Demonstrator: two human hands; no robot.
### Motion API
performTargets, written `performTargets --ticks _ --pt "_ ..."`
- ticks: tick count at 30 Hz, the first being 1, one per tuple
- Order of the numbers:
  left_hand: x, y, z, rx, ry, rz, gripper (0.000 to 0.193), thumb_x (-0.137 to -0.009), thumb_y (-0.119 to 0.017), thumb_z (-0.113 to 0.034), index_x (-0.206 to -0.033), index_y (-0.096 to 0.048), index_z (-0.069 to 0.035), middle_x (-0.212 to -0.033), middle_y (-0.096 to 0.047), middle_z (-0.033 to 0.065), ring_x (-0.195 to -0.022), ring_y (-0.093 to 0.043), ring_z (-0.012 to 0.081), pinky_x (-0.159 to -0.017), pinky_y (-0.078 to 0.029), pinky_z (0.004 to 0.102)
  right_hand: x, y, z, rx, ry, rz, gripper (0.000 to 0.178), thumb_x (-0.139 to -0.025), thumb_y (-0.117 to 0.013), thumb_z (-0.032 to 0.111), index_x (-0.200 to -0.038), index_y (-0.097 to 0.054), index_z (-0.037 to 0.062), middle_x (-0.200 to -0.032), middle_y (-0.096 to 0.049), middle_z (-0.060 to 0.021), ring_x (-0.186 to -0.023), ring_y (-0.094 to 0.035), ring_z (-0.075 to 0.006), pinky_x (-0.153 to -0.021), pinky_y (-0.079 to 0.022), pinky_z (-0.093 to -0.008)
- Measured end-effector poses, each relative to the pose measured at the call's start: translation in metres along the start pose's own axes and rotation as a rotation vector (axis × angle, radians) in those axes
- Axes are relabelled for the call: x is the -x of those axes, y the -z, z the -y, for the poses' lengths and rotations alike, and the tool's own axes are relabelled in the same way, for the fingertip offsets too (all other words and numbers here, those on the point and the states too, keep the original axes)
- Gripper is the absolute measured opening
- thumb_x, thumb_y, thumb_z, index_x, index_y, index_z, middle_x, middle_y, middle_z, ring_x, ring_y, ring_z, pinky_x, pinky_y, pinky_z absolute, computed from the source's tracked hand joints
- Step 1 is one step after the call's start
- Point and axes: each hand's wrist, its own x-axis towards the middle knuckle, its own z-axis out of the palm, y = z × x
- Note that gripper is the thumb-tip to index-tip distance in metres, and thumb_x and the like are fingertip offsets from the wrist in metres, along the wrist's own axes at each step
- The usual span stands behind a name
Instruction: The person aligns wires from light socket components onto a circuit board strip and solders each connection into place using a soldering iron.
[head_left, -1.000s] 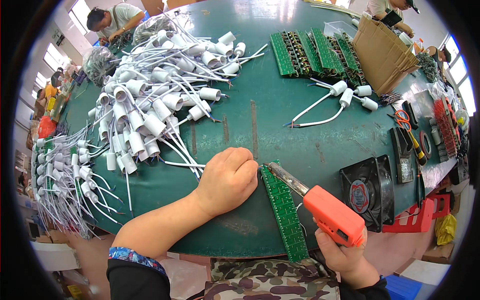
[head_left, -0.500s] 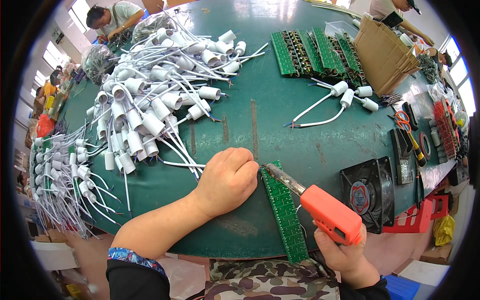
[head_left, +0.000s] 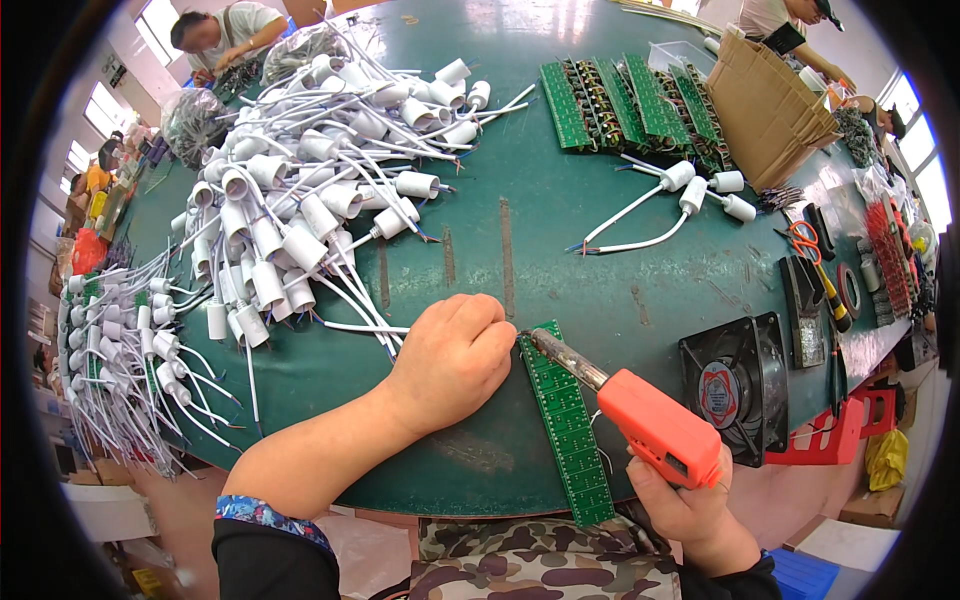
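My right hand is wrapped round the handle of a red soldering gun. The gun's metal barrel slants to the far left, and its tip meets the far end of a long green circuit board. That board lies lengthwise in front of me, its near end at the table's edge. Beside the tip, my left hand is closed, fingers curled at the board's far left corner; whatever they pinch is hidden. A thin white wire shows along the board's right side.
White lamp holders with cables are heaped to the left on the green table. Several populated green boards stand at the back beside a cardboard piece. A black fan and a screwdriver are to the right. Other people work farther off.
Both hands, the soldering gun and the board stay nearly where they were. The person at the far left has shifted slightly.
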Motion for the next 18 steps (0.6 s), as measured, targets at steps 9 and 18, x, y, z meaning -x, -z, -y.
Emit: performTargets --ticks 9,18 --pt "0.002 0.001 0.0 0.01 0.003 0.023 0.022 -0.073 -0.074 0.002 -0.09 -0.061 -0.004 -0.095 -0.059 0.0104 -0.082 -0.062 0.0317 -0.071 -0.052 0.0418 0.009 0.003 -0.003 0.016 0.017 -0.014 0.051 -0.085 -0.081 0.006 -0.127 -0.058 -0.0122 -0.098 -0.074 -0.0145 -0.073 -0.07 -0.0171 -0.067 -0.056 -0.0299" --pt "0.001 0.001 0.0 0.02 0.001 0.029 0.022 -0.073 -0.074 0.002 -0.09 -0.06 -0.003 -0.096 -0.059 0.0107 -0.084 -0.061 0.0323 -0.073 -0.051 0.0426 0.015 0.001 0.001 -0.106 -0.168 -0.069 0.048 -0.084 -0.081 0.007 -0.126 -0.061 -0.0075 -0.1 -0.072 -0.0147 -0.069 -0.068 -0.0171 -0.065 -0.055 -0.0303"
